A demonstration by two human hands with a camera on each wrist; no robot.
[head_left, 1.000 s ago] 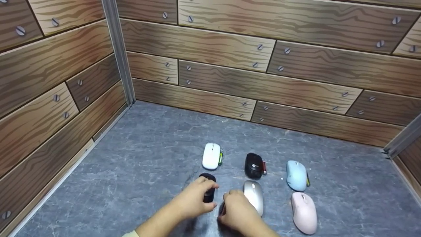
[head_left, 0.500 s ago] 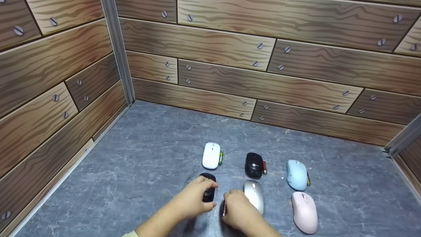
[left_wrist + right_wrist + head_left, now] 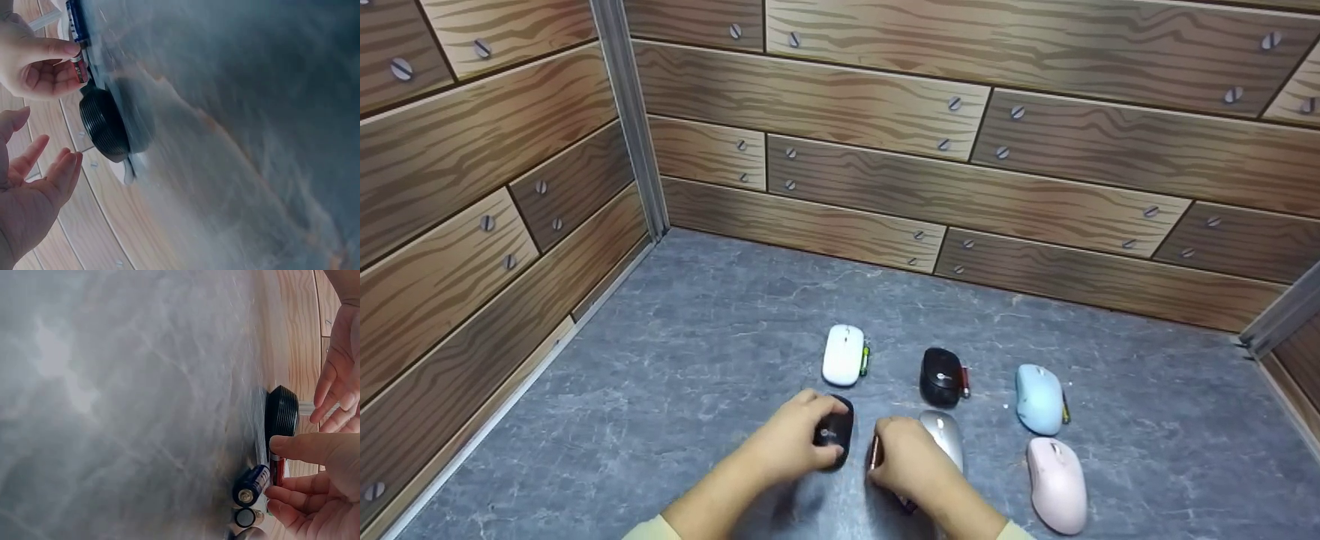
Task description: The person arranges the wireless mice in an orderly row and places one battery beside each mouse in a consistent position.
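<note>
My right hand pinches a small red battery between thumb and fingers, close to the right side of a black mouse. My left hand hovers at that mouse's left side with fingers spread; both wrist views show the fingers apart from it. Beside the red battery, a dark blue battery lies on the table with its metal end towards the right wrist camera. Another battery lies next to the blue one. A silver mouse is partly hidden behind my right hand.
A white mouse has a green battery at its side. Further right are another black mouse with a red battery, a light blue mouse and a pink mouse. Wood-patterned walls enclose the grey table.
My left hand has shifted slightly away, uncovering more of the black mouse. My right hand has moved a little forward with the red battery, and a dark battery end now shows below it.
</note>
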